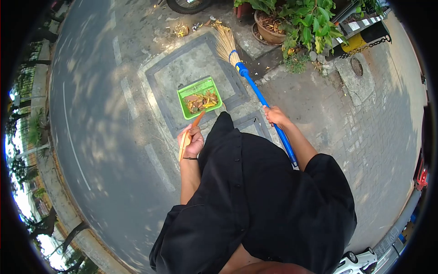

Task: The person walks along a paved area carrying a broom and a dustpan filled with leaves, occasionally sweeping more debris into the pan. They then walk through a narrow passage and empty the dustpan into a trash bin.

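My right hand (pixel 276 117) is closed round the blue handle of a broom (pixel 258 90). The broom slants away from me, and its straw bristles spread on the ground near a plant pot. In my left hand (pixel 195 140) is an orange-brown handle that runs toward the green dustpan (pixel 181 101); the joint between them is partly hidden. Dry yellow and brown leaves (pixel 203 101) lie inside the dustpan, which is over a concrete slab.
A potted plant (pixel 270 28) stands beyond the broom head, with a small leaf pile (pixel 180 30) left of the bristles. A tyre (pixel 188 4) shows at the top. The road (pixel 91 114) runs along the left, and a yellow-black barrier with a chain (pixel 365 42) stands at right.
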Available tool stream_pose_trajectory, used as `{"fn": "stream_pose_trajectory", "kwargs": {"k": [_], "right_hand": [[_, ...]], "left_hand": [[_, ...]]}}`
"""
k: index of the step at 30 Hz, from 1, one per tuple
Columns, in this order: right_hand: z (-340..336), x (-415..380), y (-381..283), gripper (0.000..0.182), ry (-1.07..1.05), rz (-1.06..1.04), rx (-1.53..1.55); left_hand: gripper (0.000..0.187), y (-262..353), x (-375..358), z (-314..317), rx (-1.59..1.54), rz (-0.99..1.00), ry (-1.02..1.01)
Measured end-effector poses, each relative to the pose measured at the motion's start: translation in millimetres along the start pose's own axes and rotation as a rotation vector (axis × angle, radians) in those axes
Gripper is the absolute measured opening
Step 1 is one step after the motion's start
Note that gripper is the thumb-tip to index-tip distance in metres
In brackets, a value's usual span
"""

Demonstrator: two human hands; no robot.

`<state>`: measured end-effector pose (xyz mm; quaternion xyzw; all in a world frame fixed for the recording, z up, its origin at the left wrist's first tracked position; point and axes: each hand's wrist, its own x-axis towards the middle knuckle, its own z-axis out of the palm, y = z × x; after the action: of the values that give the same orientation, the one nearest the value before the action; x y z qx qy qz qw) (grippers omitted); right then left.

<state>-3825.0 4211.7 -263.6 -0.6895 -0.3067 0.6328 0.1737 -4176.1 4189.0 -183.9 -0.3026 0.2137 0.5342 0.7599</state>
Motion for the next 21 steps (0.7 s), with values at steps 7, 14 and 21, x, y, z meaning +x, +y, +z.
{"fn": "stream_pose_trajectory", "kwargs": {"k": [7,14,21], "right_hand": [[55.9,83.0,-143.5,0.045,0.224,-0.085,-0.630],[63.2,262.6,-299.7,0.030,0.249,-0.140,-0.635],[70.1,501.8,-466.0,0.021,0.221,-0.099,-0.523]], "left_hand": [[0.020,105.7,103.7,143.6,0.066,-0.061,0.097],[0.018,175.5,206.3,269.0,0.085,-0.114,0.120],[0.016,213.4,317.1,400.1,0.111,-0.077,0.247]]}}
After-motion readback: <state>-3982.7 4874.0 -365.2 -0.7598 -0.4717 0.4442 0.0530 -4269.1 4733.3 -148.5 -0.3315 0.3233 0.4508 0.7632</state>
